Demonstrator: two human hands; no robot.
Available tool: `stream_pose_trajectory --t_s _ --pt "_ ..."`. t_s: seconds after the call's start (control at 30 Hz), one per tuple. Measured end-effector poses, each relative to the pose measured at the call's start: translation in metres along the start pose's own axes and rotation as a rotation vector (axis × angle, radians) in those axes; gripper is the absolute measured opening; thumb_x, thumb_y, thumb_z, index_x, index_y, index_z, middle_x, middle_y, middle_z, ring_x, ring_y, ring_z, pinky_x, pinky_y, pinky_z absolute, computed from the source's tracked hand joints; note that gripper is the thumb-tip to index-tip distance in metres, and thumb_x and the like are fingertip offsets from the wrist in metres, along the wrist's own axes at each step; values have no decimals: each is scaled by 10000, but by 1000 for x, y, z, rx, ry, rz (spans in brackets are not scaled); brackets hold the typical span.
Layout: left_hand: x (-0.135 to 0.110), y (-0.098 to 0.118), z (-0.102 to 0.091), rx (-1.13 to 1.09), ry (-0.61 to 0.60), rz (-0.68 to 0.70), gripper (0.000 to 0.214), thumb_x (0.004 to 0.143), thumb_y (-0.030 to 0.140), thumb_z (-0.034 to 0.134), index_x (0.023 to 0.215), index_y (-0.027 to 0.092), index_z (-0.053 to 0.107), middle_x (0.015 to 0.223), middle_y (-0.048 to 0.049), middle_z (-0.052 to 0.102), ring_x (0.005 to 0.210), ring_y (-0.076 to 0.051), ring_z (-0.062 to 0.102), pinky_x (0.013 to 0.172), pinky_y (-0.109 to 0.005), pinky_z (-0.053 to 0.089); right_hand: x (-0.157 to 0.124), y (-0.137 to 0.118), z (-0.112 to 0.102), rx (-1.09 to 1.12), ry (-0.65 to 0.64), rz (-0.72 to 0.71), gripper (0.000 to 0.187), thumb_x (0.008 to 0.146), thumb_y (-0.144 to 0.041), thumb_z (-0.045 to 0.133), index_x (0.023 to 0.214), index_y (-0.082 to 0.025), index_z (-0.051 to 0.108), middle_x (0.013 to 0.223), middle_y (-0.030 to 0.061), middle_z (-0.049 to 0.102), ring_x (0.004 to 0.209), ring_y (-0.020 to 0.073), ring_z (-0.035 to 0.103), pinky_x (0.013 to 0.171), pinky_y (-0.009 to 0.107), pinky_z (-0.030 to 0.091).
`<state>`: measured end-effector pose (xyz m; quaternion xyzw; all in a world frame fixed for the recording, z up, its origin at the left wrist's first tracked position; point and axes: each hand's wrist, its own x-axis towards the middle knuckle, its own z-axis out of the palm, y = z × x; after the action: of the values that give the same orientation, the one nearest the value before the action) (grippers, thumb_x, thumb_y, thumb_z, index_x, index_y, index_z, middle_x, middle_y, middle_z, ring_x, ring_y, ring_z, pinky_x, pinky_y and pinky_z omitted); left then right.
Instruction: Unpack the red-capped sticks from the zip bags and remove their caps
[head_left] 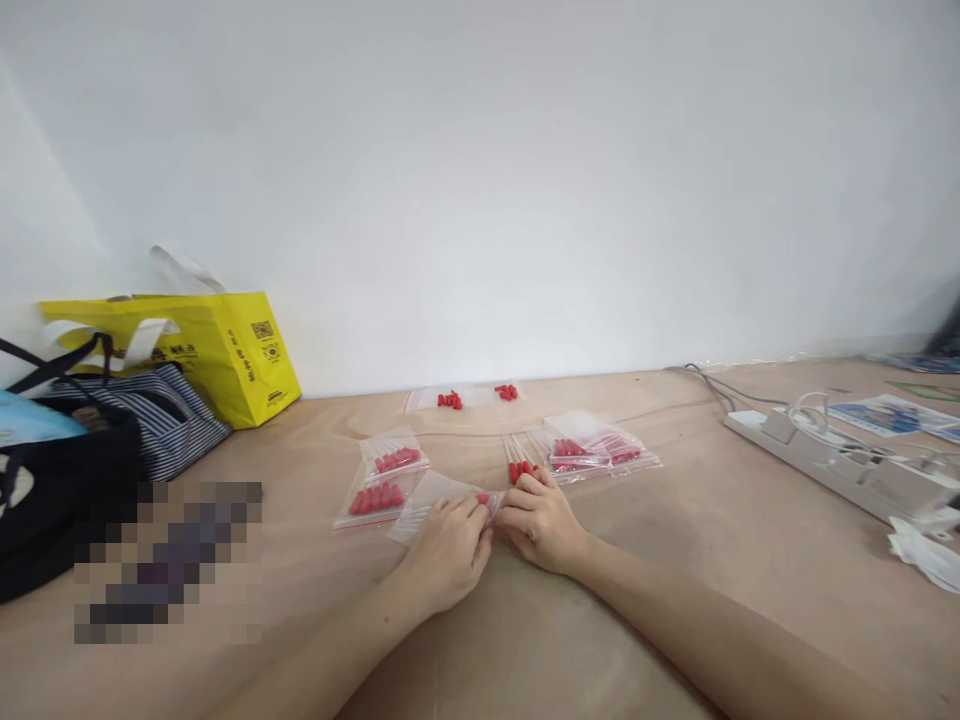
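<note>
My left hand lies over a clear zip-lock bag, its fingers closed on the bag's near edge. A red rubber bulb shows through the plastic beside my fingertips. My right hand is bent in at the right end of the same bag, fingers pinched together on it. Just beyond my right fingers lie loose droppers with thin clear stems and red bulbs. To the left are two bags of red-bulbed droppers, a nearer filled bag and a farther filled bag. My fingers hide the bag's opening.
Overlapping bags of droppers lie to the right. By the wall is a bag with loose red bulbs. A yellow bag and a black bag stand left. A white power strip and crumpled white tissue lie right.
</note>
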<state>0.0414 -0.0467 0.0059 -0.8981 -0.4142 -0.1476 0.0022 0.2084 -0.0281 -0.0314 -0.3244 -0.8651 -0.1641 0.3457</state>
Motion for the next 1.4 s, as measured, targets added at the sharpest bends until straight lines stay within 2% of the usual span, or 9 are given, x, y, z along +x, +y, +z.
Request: stream_pose_trajectory --t_s 0.2,0.43,0.6,0.73,0.83,0.9,0.97,1.17,1.4 --pt "2 -4 8 -97 32 -47 171 777 143 342 640 179 438 699 -32 557 705 -186 505 651 -314 335 3 0 0 32 35 -19 131 785 -203 502 672 -199 568 643 -16 572 669 129 364 660 307 217" --pt "4 -5 17 -196 98 -126 167 739 140 332 583 192 363 622 -10 501 653 -167 477 599 -281 329 5 -1 -2 8 -11 -58 170 779 -131 457 641 -180 544 600 -9 564 653 131 370 643 318 208" --pt "6 -12 18 -231 152 -223 244 802 199 273 569 199 344 588 -3 473 589 -151 451 566 -273 344 4 2 -7 59 -111 -47 163 805 -188 476 665 -189 558 666 -10 596 696 132 403 657 320 207" --pt "-1 -15 7 -252 131 -155 290 848 260 273 613 186 425 644 -6 528 657 -153 498 651 -293 393 2 3 -15 120 -207 3 168 807 -320 504 725 -206 596 726 1 597 746 142 422 691 316 228" --pt "-15 -26 -2 -221 143 -70 238 862 291 312 841 189 525 860 -27 596 849 -172 528 797 -341 396 0 2 -20 171 -226 90 199 807 -365 493 763 -217 620 762 6 589 745 141 428 707 315 238" --pt "-26 -38 -6 -169 121 -34 252 854 281 351 1029 209 518 1055 -41 581 1020 -194 489 900 -387 356 1 0 -20 196 -231 181 200 821 -336 475 773 -231 638 750 3 584 737 137 431 718 316 237" --pt "-36 -50 -8 -110 87 -40 300 847 278 375 1115 226 500 1155 -39 553 1107 -212 451 969 -436 300 3 -3 -19 203 -250 277 202 821 -330 474 783 -255 657 714 1 573 725 137 433 734 320 233" --pt "-42 -59 -5 -106 32 -40 302 845 289 390 1087 235 562 1142 -35 580 1055 -187 516 910 -352 412 12 -16 -14 239 -309 516 182 746 -438 555 807 -307 666 697 -10 568 741 144 456 758 320 228" --pt "-38 -58 -4 -134 56 -29 257 824 294 444 1010 236 611 1069 -45 608 982 -197 546 870 -368 429 17 -22 -15 346 -358 684 119 706 -364 609 707 -252 649 715 -24 599 774 140 487 766 297 234"
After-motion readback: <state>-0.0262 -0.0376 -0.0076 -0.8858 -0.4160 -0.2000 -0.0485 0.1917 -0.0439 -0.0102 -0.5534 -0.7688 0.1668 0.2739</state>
